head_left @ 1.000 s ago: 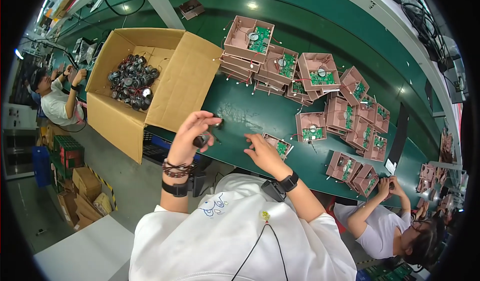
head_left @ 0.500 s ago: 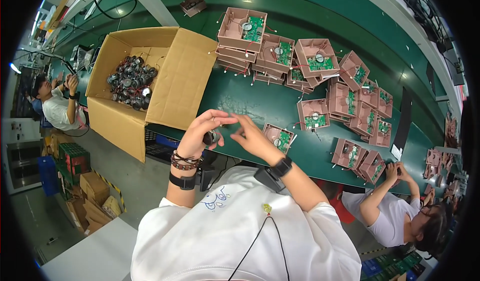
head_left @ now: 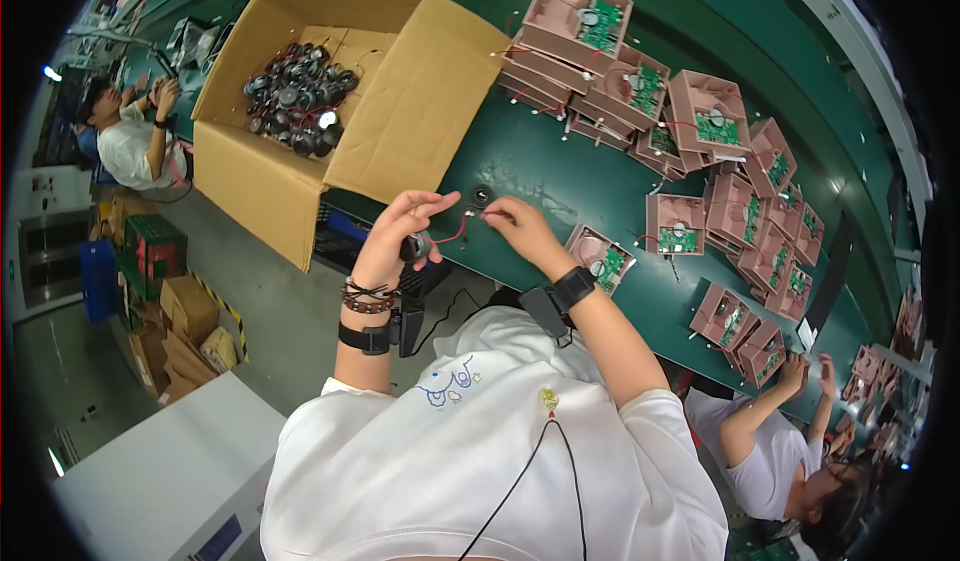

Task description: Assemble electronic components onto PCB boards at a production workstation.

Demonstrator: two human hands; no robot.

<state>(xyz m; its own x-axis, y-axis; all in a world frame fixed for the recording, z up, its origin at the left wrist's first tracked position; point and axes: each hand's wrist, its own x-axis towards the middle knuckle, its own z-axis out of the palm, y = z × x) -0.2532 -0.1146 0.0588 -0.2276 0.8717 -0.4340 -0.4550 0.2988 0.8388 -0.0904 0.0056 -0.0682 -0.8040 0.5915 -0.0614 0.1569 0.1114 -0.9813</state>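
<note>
"A small round black part with red wiring (head_left: 411,248): where is it sitting?"

"It's resting in the left hand (head_left: 388,246); the thumb and lower fingers are curling around it, while the upper fingers are stretching outward. A thin red wire (head_left: 457,234) is running from it toward the right hand (head_left: 527,233)."

"What is that hand doing?"

"Its fingertips are pinching together, seemingly on red wire, though they're showing too small for certainty."

"Anything nearby?"

"A 2nd round black part (head_left: 481,196) is showing just beyond those fingertips, against the dark green bench (head_left: 510,161). 1 pinkish-brown plastic housing with a green circuit board (head_left: 600,257) is lying beside the right wrist."
</note>
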